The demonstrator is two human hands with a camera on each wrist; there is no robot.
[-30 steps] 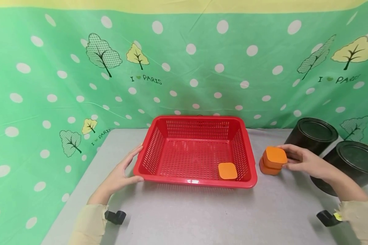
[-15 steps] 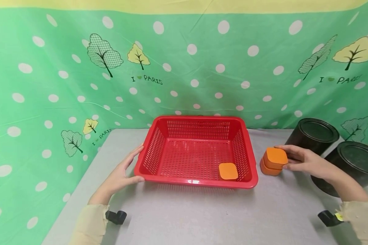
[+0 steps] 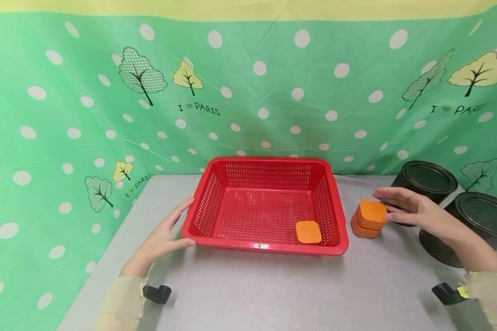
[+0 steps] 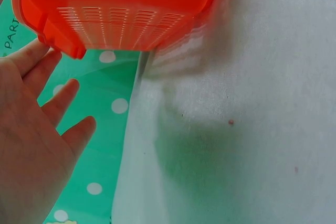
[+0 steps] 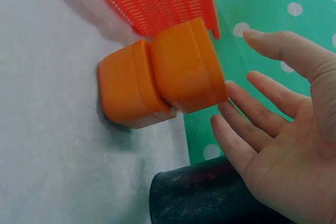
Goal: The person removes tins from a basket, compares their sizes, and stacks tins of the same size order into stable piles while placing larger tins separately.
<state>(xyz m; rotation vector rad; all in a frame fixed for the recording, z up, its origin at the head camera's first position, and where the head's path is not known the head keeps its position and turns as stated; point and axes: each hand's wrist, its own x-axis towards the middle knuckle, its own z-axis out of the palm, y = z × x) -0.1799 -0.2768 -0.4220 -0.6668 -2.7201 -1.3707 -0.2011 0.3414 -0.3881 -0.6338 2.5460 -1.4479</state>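
Note:
My left hand [image 3: 163, 236] rests against the left rim of a red plastic basket [image 3: 257, 247], its fingers fairly straight. In the left wrist view, the fingertips meet the rim of the basket [image 4: 121, 19]. To the right of the basket, two orange square boxes are stacked: an upper box [image 3: 372, 214] sits slightly off-centre on a lower box [image 3: 361, 230]. Beside the upper one, my right hand [image 3: 422, 214] has its fingers spread, holding nothing. The right wrist view shows the fingertips close to the upper box [image 5: 186, 66]; whether they touch is unclear.
A third orange box [image 3: 308, 232] stands in the basket's front right corner. Two black lidded canisters, the rear canister [image 3: 426, 179] and the front canister [image 3: 480, 225], stand behind and beside my right hand. A green dotted curtain [image 3: 240, 92] backs the grey table [image 3: 252, 294].
My right hand has let go of the upper orange box and opened, drawing slightly to the right. The left hand stays at the basket rim; the stack stands where it was.

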